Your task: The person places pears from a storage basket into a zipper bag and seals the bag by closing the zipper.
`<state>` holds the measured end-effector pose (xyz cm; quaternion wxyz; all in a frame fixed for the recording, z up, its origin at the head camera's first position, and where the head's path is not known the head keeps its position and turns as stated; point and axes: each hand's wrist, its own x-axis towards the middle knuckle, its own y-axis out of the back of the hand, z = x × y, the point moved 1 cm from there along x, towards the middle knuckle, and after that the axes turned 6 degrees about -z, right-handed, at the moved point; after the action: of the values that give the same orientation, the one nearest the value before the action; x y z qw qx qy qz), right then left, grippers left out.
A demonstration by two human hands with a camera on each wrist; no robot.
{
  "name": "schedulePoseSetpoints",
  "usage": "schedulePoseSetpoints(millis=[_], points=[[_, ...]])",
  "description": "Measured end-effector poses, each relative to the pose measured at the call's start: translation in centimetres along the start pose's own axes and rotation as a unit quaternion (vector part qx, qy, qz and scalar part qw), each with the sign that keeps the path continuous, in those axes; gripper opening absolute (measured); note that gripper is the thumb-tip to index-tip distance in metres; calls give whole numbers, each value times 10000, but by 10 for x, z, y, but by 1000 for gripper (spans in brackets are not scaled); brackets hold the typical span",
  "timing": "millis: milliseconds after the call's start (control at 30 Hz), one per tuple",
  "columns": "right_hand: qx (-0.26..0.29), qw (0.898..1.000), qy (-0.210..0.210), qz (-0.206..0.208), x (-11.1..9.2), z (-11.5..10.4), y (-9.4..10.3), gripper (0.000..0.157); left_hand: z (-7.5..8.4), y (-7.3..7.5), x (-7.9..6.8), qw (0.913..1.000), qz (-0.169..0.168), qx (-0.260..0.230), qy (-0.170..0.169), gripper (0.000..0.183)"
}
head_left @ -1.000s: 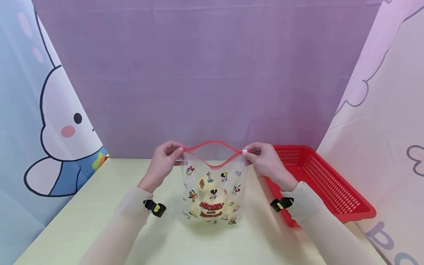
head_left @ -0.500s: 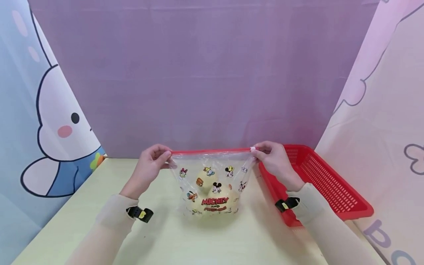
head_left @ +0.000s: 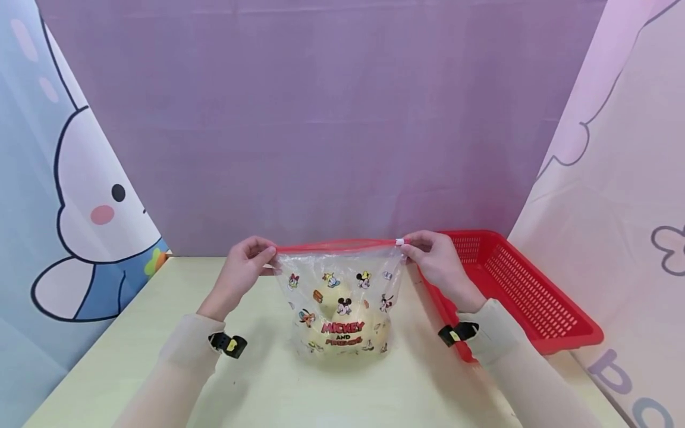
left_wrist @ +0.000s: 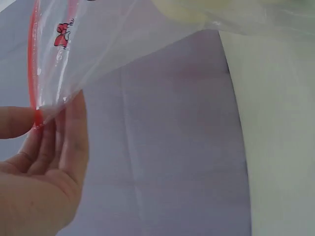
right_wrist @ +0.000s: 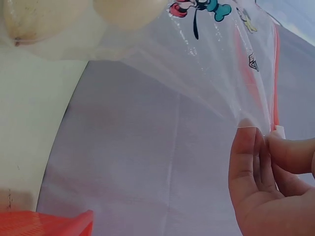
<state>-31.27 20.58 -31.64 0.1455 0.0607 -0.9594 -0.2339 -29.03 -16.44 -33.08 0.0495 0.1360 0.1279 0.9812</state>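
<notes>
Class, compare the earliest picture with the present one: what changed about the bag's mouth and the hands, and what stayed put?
The clear cartoon-printed zip bag had its red zip edge gaping open; now that edge is pulled straight and flat. The left hand moved outward to the left, and the right hand shifted slightly right. Both keep pinching the bag's top corners. The pale round items remain inside, and the red plastic basket is unmoved.

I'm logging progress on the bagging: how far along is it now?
Done: pale round fruits sit inside the zip bag. In hand: left hand and right hand pinch its red zip strip taut, the white slider at the right end. Left: whether it is sealed cannot be told.
</notes>
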Motion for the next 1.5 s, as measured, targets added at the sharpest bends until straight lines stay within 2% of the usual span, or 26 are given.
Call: schedulePoseSetpoints(millis=[100,167,200,267,333,400,433,533,633,767,900,1000,1200,1400,1500], points=[[105,9999,-63,-68,-2,-3,0,23,8,-2,1,9967,239,757,-159,25],[183,9998,-100,-74,-3,-4,0,23,16,-5,1,9865,481,1506,-420,23],[222,9997,-103,-67,-4,-4,0,23,20,-8,1,9776,620,1917,-616,21],[334,9994,-50,-55,-5,-5,0,23,30,-15,1,9533,840,2685,-1098,18],[426,9991,9,-34,-5,-6,-1,23,40,-25,2,9276,877,3254,-1611,15],[522,9986,47,-27,-5,-7,-1,22,49,-36,3,9049,764,3656,-2040,14],[545,9985,58,-24,-5,-7,-1,22,54,-41,4,8967,648,3786,-2202,15],[579,9983,88,-20,-4,-8,-2,21,69,-59,8,8833,233,3984,-2460,16],[595,9982,117,-37,-4,-9,-3,21,83,-79,15,8803,-217,4077,-2416,18],[631,9980,72,-54,-5,-10,-4,20,98,-105,26,8751,-813,4272,-2125,21],[728,9973,57,-75,-7,-9,-3,22,104,-127,40,8627,-1298,4504,-1898,23],[788,9968,88,-62,-8,-9,-3,23,105,-141,50,8592,-1556,4512,-1845,21],[898,9956,250,-16,-10,-8,-2,23,106,-159,62,8677,-1828,4236,-1848,15],[912,9948,445,71,-10,-7,-3,22,105,-164,66,8794,-1925,4013,-1692,11],[926,9948,422,81,-10,-5,-2,22,106,-165,65,8797,-2015,3979,-1647,11]])
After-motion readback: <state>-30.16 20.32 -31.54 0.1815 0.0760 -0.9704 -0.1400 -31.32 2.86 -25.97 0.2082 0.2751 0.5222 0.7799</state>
